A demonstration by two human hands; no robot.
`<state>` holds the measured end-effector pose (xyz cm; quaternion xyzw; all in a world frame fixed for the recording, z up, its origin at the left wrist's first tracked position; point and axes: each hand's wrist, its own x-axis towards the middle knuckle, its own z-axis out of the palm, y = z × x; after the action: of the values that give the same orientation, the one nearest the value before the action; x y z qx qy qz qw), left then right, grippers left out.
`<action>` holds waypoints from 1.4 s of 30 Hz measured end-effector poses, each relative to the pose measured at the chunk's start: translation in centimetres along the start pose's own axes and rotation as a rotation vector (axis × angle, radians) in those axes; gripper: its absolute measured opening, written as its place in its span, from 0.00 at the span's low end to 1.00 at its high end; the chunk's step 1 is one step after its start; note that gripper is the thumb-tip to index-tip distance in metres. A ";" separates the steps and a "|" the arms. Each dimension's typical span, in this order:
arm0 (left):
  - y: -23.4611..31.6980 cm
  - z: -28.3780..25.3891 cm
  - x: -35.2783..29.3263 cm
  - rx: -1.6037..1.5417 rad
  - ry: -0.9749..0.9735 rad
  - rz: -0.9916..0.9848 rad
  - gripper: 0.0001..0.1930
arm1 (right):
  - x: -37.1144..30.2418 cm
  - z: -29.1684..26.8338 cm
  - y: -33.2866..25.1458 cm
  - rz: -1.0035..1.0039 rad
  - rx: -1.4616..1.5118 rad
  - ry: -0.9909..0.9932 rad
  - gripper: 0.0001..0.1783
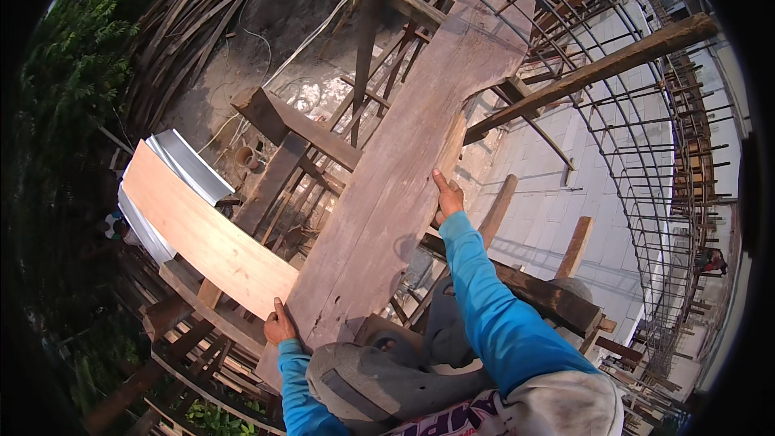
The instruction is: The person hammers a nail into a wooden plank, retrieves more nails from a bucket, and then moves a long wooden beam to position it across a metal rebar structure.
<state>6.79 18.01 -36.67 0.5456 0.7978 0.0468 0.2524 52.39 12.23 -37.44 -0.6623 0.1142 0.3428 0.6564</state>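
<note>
A long, weathered plywood board (pixel 379 178) stretches away from my legs across the timber framing. At its right edge is my right hand (pixel 449 196), closed over the edge with a finger or thumb on top. My left hand (pixel 279 324) grips the near left edge, its other fingers hidden beneath or behind. Just beyond the left hand lies the end of a lighter plywood sheet (pixel 210 230), which slopes off to the left. A narrow, paler wooden strip (pixel 452 141) shows along the board's right edge, past my right hand.
Grey metal sheets (pixel 187 165) lie by the light plywood. Timber beams (pixel 323 137) stand and cross below, with gaps down to the ground. At right, a slanting post (pixel 589 73) crosses a rebar cage (pixel 638 161) above a pale block wall (pixel 557 153). Stacked poles (pixel 190 28) lie far left.
</note>
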 end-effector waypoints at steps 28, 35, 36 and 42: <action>9.3 2.1 5.9 0.271 0.126 0.317 0.37 | -1.6 4.4 0.1 -0.454 -0.361 0.116 0.28; 7.3 5.3 4.1 0.308 0.208 0.420 0.32 | -15.4 8.7 -10.5 -0.616 -0.702 -0.374 0.25; 6.6 5.6 4.2 0.303 0.238 0.434 0.32 | -17.2 8.9 -13.2 -0.646 -0.727 -0.441 0.24; 4.8 5.7 4.6 0.402 0.294 0.441 0.32 | -25.1 4.5 -24.0 -0.863 -1.285 -0.485 0.25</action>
<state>12.21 22.86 -41.58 0.7315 0.6815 0.0203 0.0058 46.92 11.70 -2.92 -0.8029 -0.5159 0.1921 0.2288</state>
